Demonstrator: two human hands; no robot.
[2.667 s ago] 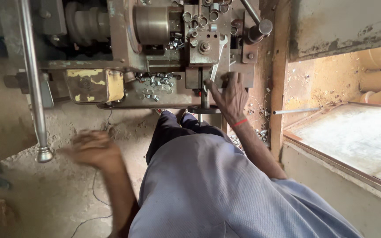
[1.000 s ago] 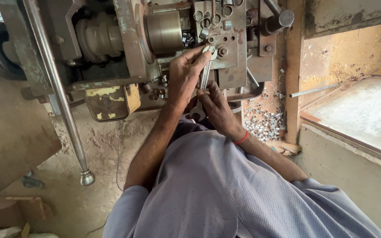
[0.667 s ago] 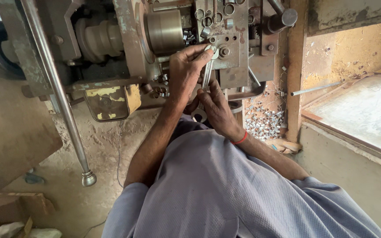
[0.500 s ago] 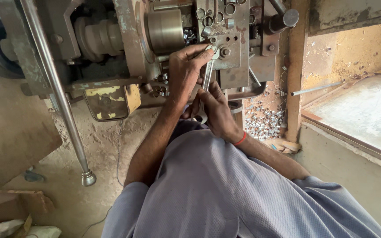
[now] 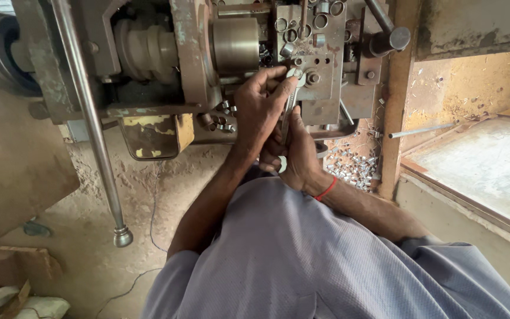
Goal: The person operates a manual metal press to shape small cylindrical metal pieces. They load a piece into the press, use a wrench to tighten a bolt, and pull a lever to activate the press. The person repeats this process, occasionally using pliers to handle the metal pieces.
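A metal spanner (image 5: 286, 115) is gripped by both hands; its lower handle is clasped in the right hand (image 5: 298, 155), its upper end pressed by the left hand (image 5: 259, 106) against a bolt (image 5: 312, 78) on the rusty machine block (image 5: 320, 65); small metal sleeves (image 5: 349, 165) are scattered just beside the right wrist; a long steel lever (image 5: 90, 124) is seen well apart at left.

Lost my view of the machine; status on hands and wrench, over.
Left hand steadying head of slim steel wrench on bolt. Right hand, grip closed on its lower end. Small loose metal rings scattered beside; nothing blocking.
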